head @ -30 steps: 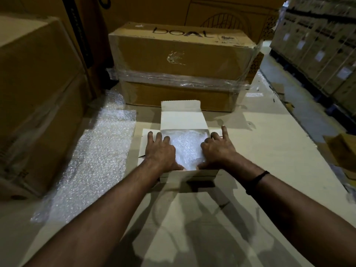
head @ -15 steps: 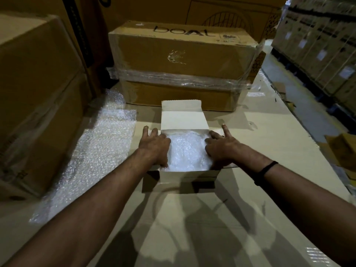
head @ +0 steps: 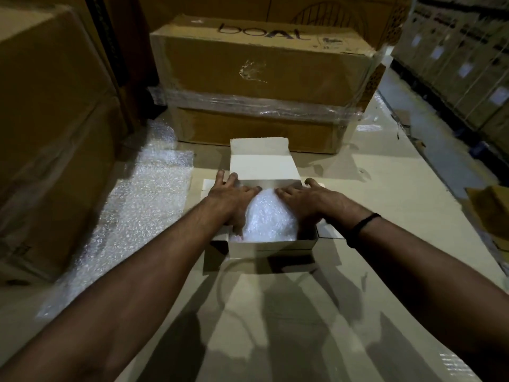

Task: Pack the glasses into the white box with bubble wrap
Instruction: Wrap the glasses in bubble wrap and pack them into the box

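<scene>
Glasses: I could not see them. I judged they sat inside the bubble-wrap bundle [head: 268,216], but the wrap hid whatever it held.
Bundle: it lay in the white box [head: 271,245] at the centre of the frame, domed above the near rim.
Left hand [head: 231,197]: open and flat, it pressed the bundle's left side, with the fingertips reaching the far left corner of the box.
Right hand [head: 305,198]: open too, with straight fingers, it pressed the bundle's right side.
Risk, pressure: two palms bore down on something fragile that I could not feel through the wrap. Too hard a push could have bent a frame or cracked a lens.
Risk, lid: the lid flap [head: 263,164] stood upright at the back. With the bundle so high, it might have sprung open or squashed the contents once closed.
Risk, side flaps: the left side flap [head: 208,184] and right side flap [head: 330,232] lay splayed outward. A careless tuck could have creased them or trapped wrap in the seam.
Risk, sliding: the box sat on a smooth cardboard surface [head: 275,312]. An uneven push might have skidded it toward the taped carton [head: 264,78] in the upper centre.
Spare wrap: a loose sheet [head: 132,216] lay at the left of the frame, apart from the box, and could have added padding if the bundle proved thin.
</scene>
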`<state>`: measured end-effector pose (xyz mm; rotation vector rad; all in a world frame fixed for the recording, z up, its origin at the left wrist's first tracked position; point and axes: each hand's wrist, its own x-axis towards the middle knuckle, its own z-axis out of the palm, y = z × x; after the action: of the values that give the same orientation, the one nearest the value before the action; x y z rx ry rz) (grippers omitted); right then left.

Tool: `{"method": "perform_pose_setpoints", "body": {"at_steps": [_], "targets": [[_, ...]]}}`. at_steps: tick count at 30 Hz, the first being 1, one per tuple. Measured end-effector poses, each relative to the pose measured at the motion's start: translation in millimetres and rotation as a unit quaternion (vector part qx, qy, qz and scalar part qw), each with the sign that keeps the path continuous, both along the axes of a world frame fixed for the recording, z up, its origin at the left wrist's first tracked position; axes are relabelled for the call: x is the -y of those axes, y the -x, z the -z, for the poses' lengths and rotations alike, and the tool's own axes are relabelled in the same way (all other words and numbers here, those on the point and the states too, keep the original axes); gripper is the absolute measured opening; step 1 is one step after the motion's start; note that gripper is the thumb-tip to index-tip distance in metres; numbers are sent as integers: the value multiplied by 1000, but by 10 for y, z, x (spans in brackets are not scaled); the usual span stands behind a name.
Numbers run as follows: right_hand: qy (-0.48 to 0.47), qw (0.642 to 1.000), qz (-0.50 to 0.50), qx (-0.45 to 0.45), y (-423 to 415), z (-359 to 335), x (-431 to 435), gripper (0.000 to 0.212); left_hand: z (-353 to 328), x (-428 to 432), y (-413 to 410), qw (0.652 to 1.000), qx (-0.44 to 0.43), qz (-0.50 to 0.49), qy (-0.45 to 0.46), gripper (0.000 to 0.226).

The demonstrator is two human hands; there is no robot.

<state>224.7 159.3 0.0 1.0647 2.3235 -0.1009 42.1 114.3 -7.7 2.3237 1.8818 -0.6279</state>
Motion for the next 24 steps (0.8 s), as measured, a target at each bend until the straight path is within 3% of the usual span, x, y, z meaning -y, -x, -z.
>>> {"method": "perform_pose_setpoints", "body": {"at_steps": [6, 14, 20, 24], "targets": [[28, 999, 37, -19, -47, -109, -187, 138, -75, -54, 15, 1000, 17, -1, 25, 117], [24, 1000, -17, -2, 231, -159, -107, 103, -48, -50, 59, 999, 38, -13, 32, 116], [11, 999, 30, -6, -95, -198, -105, 130, -150, 89, 277, 993, 111, -32, -35, 113], [-33, 998, 11, 48, -163, -63, -65, 118, -118, 98, 288, 997, 52, -58, 3, 113]]}}
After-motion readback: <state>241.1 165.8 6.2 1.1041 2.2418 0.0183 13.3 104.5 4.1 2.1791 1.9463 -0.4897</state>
